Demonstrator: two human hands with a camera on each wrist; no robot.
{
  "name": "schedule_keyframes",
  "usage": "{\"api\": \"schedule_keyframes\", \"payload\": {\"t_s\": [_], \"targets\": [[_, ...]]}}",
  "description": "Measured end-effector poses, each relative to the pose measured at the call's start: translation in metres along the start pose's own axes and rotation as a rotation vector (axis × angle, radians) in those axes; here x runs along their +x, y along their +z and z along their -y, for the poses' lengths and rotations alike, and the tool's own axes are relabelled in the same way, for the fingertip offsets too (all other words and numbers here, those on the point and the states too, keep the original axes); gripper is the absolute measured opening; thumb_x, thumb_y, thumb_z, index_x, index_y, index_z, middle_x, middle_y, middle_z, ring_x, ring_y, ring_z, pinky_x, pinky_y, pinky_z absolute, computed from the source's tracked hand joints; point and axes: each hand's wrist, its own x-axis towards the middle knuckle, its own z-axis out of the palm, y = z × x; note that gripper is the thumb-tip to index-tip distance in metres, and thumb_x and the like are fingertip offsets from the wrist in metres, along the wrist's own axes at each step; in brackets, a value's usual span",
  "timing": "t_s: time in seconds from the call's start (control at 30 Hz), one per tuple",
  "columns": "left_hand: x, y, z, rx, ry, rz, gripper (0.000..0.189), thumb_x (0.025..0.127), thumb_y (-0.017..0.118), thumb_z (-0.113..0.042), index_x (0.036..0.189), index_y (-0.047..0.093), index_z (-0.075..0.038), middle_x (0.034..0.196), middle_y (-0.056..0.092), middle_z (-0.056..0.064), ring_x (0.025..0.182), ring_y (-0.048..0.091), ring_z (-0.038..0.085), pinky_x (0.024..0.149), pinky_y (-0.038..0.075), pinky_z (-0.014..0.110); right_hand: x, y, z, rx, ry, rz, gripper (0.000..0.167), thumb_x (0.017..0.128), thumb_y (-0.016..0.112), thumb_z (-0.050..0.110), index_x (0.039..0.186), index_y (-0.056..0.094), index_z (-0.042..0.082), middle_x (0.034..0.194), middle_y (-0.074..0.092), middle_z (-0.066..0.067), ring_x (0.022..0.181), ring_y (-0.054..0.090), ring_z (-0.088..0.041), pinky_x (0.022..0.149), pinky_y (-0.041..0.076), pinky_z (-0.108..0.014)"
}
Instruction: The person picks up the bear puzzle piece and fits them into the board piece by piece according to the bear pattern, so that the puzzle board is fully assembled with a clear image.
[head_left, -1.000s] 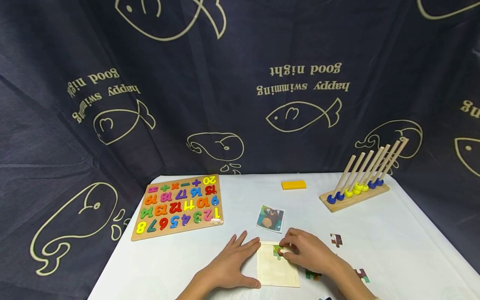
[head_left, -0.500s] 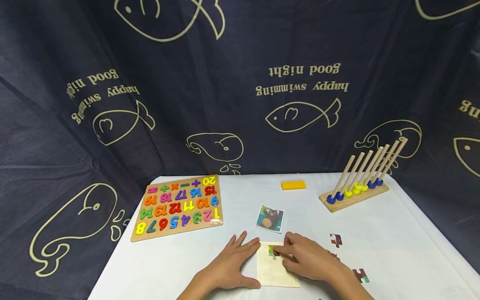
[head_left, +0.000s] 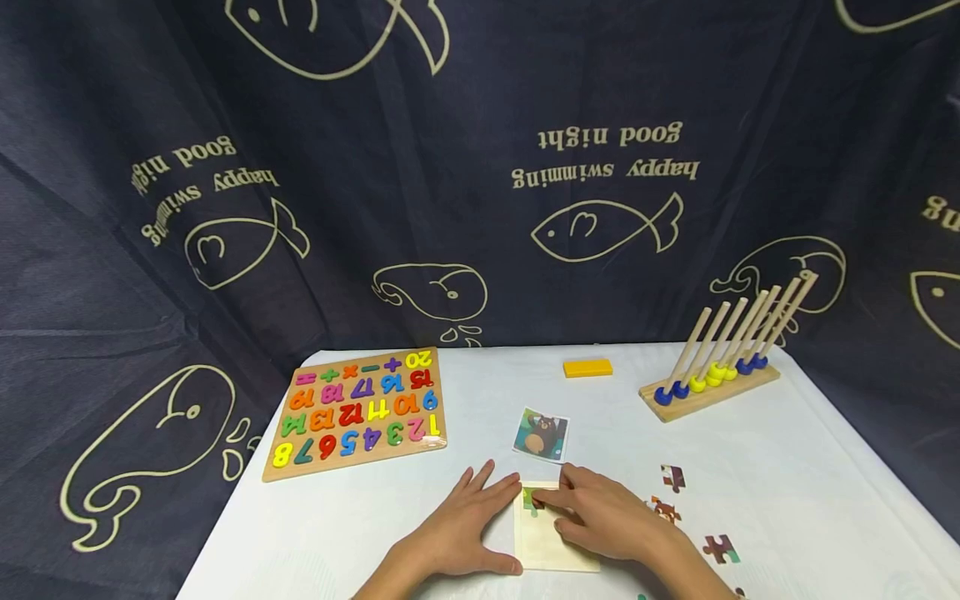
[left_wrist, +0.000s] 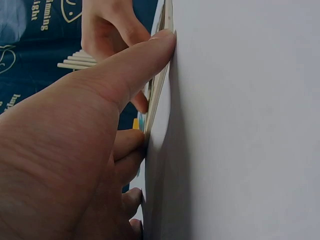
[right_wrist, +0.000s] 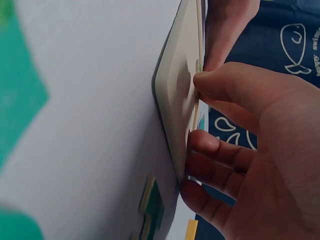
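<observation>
My left hand (head_left: 468, 529) lies spread at the left side of a shallow pale wooden puzzle tray (head_left: 551, 550). Its thumb touches the tray's near left corner and its fingers the far left one. A green and brown jigsaw piece (head_left: 529, 503) sits in the tray's far left corner. The index finger of my right hand (head_left: 611, 515) presses on that piece, partly covering it. In the right wrist view the thumb is over the tray (right_wrist: 172, 90), and the other fingers are bent near its edge. Just beyond the tray lies a bear picture card (head_left: 542, 435).
Loose jigsaw pieces lie right of the tray: a brown one (head_left: 672, 477), a bear-face one (head_left: 666, 510) and a brown-green one (head_left: 722, 548). A number board (head_left: 356, 414) stands back left, a yellow block (head_left: 587, 368) behind, a bead-and-peg stand (head_left: 708, 387) back right.
My right hand has slid the green and brown jigsaw piece leftward along the tray's far edge into the corner. The earlier pinch has become a press with the index finger. My left hand stays put.
</observation>
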Motion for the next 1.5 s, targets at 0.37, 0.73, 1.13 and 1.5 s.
{"api": "schedule_keyframes", "payload": {"t_s": [0.37, 0.73, 1.13, 1.5], "targets": [[0.000, -0.001, -0.002, -0.003, 0.008, -0.019, 0.099, 0.073, 0.056, -0.077, 0.152, 0.031, -0.022, 0.156, 0.026, -0.009, 0.145, 0.008, 0.029, 0.113, 0.008, 0.055, 0.001, -0.001, -0.002, 0.050, 0.051, -0.005, 0.042, 0.091, 0.063, 0.028, 0.133, 0.059, 0.030, 0.085, 0.044, 0.013, 0.066, 0.040, -0.003, 0.058, 0.037, -0.023], [0.000, -0.003, -0.002, -0.004, 0.048, -0.018, 0.086, 0.075, 0.059, -0.074, 0.149, 0.034, -0.036, 0.156, 0.026, -0.005, 0.144, 0.010, 0.035, 0.111, 0.008, 0.059, -0.018, -0.025, -0.030, 0.284, 0.136, -0.117, 0.021, 0.092, 0.065, 0.017, 0.113, 0.069, 0.017, 0.080, 0.053, 0.016, 0.068, 0.049, -0.003, 0.059, 0.044, -0.023], [-0.002, -0.003, -0.004, 0.009, 0.041, -0.003, 0.086, 0.077, 0.059, -0.072, 0.149, 0.036, -0.031, 0.156, 0.025, -0.005, 0.144, 0.009, 0.034, 0.111, 0.009, 0.058, -0.052, -0.044, -0.065, 0.299, 0.232, -0.112, 0.018, 0.090, 0.068, 0.017, 0.107, 0.070, 0.015, 0.089, 0.057, 0.014, 0.072, 0.050, -0.005, 0.060, 0.045, -0.024], [0.000, -0.002, -0.004, 0.030, 0.048, -0.020, 0.096, 0.069, 0.058, -0.080, 0.149, 0.035, -0.032, 0.156, 0.025, -0.005, 0.144, 0.008, 0.033, 0.112, 0.008, 0.058, -0.077, -0.044, -0.076, 0.207, 0.353, 0.043, 0.035, 0.072, 0.083, 0.026, 0.103, 0.069, 0.019, 0.085, 0.052, 0.011, 0.073, 0.047, -0.006, 0.061, 0.042, -0.026]]}}
